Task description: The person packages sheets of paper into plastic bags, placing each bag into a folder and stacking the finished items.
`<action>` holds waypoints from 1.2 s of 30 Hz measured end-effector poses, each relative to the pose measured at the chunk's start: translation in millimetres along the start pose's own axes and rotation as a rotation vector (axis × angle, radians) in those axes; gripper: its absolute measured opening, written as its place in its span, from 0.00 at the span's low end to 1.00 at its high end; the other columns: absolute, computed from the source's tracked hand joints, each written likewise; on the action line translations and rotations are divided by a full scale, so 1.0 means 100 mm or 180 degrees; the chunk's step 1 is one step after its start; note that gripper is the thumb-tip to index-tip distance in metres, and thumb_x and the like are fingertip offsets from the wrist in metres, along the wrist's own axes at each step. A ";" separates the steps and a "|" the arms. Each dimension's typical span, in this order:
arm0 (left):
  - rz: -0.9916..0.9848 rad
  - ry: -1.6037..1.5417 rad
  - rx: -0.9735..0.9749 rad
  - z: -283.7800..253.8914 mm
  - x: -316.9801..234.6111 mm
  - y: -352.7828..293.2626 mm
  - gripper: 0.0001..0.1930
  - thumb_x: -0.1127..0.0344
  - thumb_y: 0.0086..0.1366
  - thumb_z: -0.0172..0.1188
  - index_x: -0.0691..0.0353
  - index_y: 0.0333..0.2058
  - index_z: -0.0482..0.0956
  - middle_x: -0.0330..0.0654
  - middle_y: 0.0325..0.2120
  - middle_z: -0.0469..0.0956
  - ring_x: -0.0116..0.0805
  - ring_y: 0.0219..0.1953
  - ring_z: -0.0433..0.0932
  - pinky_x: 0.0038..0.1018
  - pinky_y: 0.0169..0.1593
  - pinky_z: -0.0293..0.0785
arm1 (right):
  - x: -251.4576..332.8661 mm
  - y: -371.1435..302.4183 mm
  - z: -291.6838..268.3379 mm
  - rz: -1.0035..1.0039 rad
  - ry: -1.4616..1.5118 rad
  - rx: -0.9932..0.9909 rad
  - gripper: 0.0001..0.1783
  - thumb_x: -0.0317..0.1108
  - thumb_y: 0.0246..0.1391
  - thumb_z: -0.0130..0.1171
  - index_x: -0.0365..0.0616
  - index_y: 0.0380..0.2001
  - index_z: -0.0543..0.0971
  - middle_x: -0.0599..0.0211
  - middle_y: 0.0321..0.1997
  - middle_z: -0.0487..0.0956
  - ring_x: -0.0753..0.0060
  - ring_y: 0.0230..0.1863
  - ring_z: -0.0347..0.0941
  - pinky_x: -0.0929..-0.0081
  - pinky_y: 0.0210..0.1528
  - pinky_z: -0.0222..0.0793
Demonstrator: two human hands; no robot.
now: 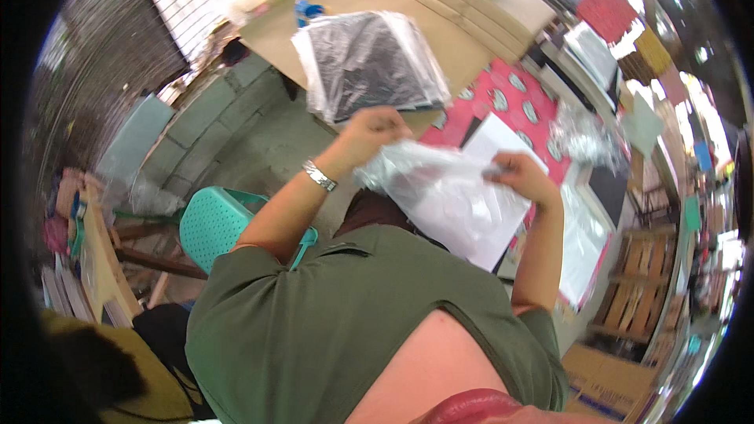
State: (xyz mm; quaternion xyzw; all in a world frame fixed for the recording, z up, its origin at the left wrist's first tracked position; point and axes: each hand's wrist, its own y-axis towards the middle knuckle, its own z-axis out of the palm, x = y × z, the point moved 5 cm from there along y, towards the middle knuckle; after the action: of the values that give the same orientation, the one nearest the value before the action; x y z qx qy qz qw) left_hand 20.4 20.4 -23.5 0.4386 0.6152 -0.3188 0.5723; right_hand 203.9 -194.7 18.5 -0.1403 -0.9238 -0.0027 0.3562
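Over the lap, left hand [375,129] and right hand [525,177] pinching clear bag [448,196], fingertips partly hidden, contents unclear

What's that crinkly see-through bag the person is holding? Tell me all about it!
The clear plastic bag is thin, shiny and wrinkled, with a flat white sheet showing through it. It is held tilted above the person's lap, in front of the pink patterned table. The left hand pinches its upper edge and the right hand grips its right side.
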 end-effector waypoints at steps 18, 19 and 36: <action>0.0531 0.0443 0.0479 0.87 -0.81 0.71 0.21 0.66 0.52 0.63 0.69 0.43 0.72 0.41 0.28 0.77 0.25 0.27 0.72 0.24 0.35 0.68 | 0.34 0.21 -0.33 -0.0520 0.2602 -0.1244 0.30 0.15 0.38 0.54 0.41 0.49 0.67 0.68 0.47 0.70 0.76 0.46 0.65 0.80 0.47 0.63; 0.0357 0.0180 0.0393 0.83 -0.77 0.74 0.19 0.66 0.52 0.63 0.69 0.42 0.73 0.39 0.27 0.77 0.23 0.27 0.72 0.22 0.34 0.68 | 0.31 0.16 -0.42 -0.0478 0.2638 -0.1522 0.30 0.14 0.38 0.54 0.41 0.50 0.66 0.69 0.48 0.69 0.76 0.47 0.65 0.79 0.48 0.63; 0.0449 -0.2412 0.0294 0.80 -1.03 0.96 0.12 0.83 0.51 0.54 0.63 0.34 0.67 0.41 0.30 0.75 0.29 0.32 0.77 0.22 0.38 0.74 | 0.06 -0.23 -0.48 0.0303 0.2065 -0.2195 0.07 0.31 0.52 0.55 0.39 0.30 0.75 0.79 0.22 0.71 0.88 0.23 0.62 0.87 0.26 0.57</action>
State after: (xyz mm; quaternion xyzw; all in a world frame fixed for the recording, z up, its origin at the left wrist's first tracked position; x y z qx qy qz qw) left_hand 136.7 -29.8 77.1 0.3563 0.3135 -0.4454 0.7592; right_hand 225.2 -220.1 60.3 -0.2844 -0.7026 -0.3366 0.5587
